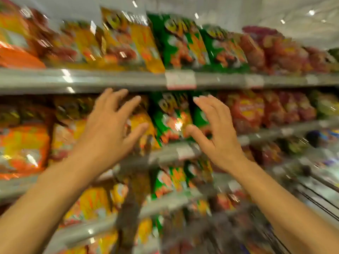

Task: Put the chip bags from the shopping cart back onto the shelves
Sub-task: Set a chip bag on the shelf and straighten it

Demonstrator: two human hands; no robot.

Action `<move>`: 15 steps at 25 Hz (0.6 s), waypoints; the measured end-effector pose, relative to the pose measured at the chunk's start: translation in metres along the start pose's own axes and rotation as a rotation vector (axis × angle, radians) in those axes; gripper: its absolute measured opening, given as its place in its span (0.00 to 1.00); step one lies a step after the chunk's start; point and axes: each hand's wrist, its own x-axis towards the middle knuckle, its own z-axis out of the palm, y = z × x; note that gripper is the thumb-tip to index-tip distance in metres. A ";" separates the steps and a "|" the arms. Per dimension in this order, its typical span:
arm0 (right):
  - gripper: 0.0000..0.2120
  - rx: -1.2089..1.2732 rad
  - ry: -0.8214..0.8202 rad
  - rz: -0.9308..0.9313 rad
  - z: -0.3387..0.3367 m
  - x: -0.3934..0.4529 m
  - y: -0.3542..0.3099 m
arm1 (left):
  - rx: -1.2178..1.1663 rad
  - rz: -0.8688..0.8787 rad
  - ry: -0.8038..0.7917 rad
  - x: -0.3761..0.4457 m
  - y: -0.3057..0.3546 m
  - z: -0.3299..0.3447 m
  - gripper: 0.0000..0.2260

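Observation:
The view is blurred by motion. My left hand [110,123] is raised in front of the second shelf with its fingers spread, over a yellow chip bag [145,125]; contact cannot be told. My right hand [214,127] is raised beside it, fingers straight and thumb out, in front of green chip bags [170,116]. Neither hand holds anything. Between the two hands the green bags stand upright on the shelf. The shopping cart shows only as dark wire lines [319,200] at the lower right.
The grey rail of the top shelf [110,79] runs across the view, with yellow, green and red bags above it and a price tag [180,79]. Red bags [247,110] fill the second shelf at the right. Orange bags [23,143] fill the left. More shelves lie below.

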 end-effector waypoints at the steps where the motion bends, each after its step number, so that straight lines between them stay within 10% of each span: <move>1: 0.26 -0.013 -0.043 0.047 -0.010 -0.025 0.006 | -0.013 0.022 -0.047 -0.019 0.009 0.013 0.31; 15: 0.27 -0.133 -0.280 1.175 -0.190 -0.332 0.175 | -0.575 0.179 -0.708 -0.086 0.234 0.258 0.23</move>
